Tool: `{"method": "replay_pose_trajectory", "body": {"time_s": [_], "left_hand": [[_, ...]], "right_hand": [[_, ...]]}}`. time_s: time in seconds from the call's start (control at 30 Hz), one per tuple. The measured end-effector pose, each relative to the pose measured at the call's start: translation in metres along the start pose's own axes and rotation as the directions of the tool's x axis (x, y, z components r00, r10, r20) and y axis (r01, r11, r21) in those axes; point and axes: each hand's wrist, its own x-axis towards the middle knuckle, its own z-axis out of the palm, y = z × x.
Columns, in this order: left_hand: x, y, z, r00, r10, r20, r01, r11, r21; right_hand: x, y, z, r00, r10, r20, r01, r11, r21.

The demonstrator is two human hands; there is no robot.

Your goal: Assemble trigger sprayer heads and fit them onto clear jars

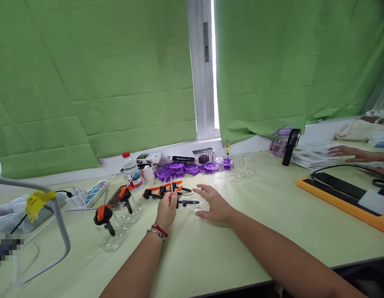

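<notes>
My left hand point(167, 210) is closed around a black-and-orange lid point(174, 198), whose thin black stem point(189, 202) points right. Just right of it, my right hand point(215, 203) is open, thumb and fingers apart. Between the hands is a faint clear glass vessel point(202, 205); whether the stem is inside it or my fingers touch it, I cannot tell. Behind my left hand lie more black-and-orange lids point(151, 193) with stems. To the left stand two clear glass vessels, one point(113, 240) in front of the other point(134, 213), both topped with black-and-orange lids.
Purple plastic parts point(175, 170) are heaped at the back, beside several upside-down clear vessels point(235, 171). A water bottle point(132, 171) and power strip point(97, 193) stand left. At right are an orange-edged case point(344, 205), a black handheld fan point(291, 147) and another person's hand point(350, 153).
</notes>
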Motion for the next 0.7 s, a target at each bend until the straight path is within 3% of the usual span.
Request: {"method": "replay_pose_trajectory", "body": {"time_s": [0.13, 0.3, 0.43, 0.57, 0.7], "left_hand": [[-0.004, 0.003, 0.002, 0.999, 0.02, 0.032, -0.019, 1.0, -0.021], [-0.006, 0.006, 0.002, 0.995, 0.086, 0.044, -0.086, 0.996, 0.011], [0.0, -0.002, 0.0, 0.999, 0.015, -0.043, -0.014, 1.0, 0.027], [0.008, -0.018, -0.003, 0.992, -0.062, -0.11, 0.061, 0.998, -0.01], [0.012, -0.027, -0.003, 0.985, -0.113, -0.132, 0.108, 0.993, -0.044]], "right_hand": [[0.003, -0.002, 0.007, 0.999, 0.01, -0.033, -0.015, 0.985, -0.171], [0.007, 0.022, 0.013, 0.942, 0.306, -0.138, -0.315, 0.948, -0.045], [0.021, 0.047, 0.016, 0.875, 0.464, -0.139, -0.465, 0.885, 0.024], [0.04, 0.068, 0.022, 0.845, 0.516, -0.143, -0.515, 0.856, 0.046], [0.059, 0.084, 0.03, 0.852, 0.512, -0.106, -0.506, 0.859, 0.078]]}}
